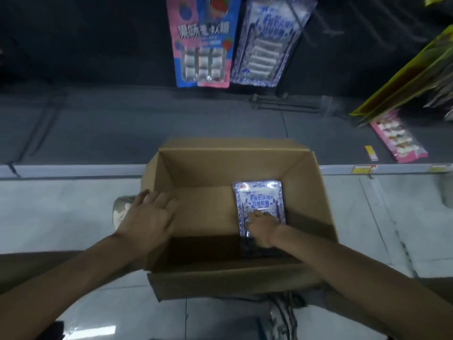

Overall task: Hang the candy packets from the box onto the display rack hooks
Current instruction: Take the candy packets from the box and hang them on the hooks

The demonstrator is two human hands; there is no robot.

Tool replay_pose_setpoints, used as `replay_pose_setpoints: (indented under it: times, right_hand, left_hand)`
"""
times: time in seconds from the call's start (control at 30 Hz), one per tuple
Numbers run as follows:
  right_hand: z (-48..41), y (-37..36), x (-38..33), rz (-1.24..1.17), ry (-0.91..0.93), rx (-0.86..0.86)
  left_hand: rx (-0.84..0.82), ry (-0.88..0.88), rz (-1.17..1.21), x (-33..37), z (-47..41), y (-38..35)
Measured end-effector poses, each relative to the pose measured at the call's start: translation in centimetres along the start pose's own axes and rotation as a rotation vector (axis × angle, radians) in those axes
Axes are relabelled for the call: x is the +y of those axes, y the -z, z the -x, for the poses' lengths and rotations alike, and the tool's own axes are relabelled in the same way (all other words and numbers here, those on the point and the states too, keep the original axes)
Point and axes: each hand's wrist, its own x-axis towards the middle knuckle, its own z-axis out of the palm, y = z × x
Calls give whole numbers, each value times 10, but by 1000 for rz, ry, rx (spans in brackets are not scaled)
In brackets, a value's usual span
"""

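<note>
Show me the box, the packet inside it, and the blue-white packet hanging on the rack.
box (220, 168): head view, on its far inner wall.
packet in box (258, 200): head view, on the upper half of its printed front.
hanging packet (267, 42): head view, on the middle of its front.

Right hand (261, 230) touches the blue-white candy packet (258, 197) inside the cardboard box (196, 168); left hand (149, 214) rests flat on its left rim.

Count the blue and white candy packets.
2. The boxed packet lies under the right hand; the hanging packet is beside the pink packet. More may be hidden.
</note>
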Motion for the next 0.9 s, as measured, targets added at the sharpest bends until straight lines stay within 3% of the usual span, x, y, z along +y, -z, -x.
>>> replay_pose_setpoints:
  times: [0.13, 0.43, 0.6, 0.73, 0.9]
  right_hand:
    - [-33, -10, -17, 238, 73, 34]
    - [-69, -13, -14, 664, 151, -106]
    - [-61, -13, 24, 693, 359, 32]
    - [-34, -6, 56, 756, 490, 244]
    - [2, -9, 95, 769, 464, 427]
  left_hand:
    - [-115, -70, -120, -5, -3, -19]
    - [-95, -41, -141, 0, -6, -22]
    - [-98, -27, -151, 2, -8, -23]
    - [-96, -24, -146, 2, -10, -23]
    - [-48, -44, -133, -2, -10, -31]
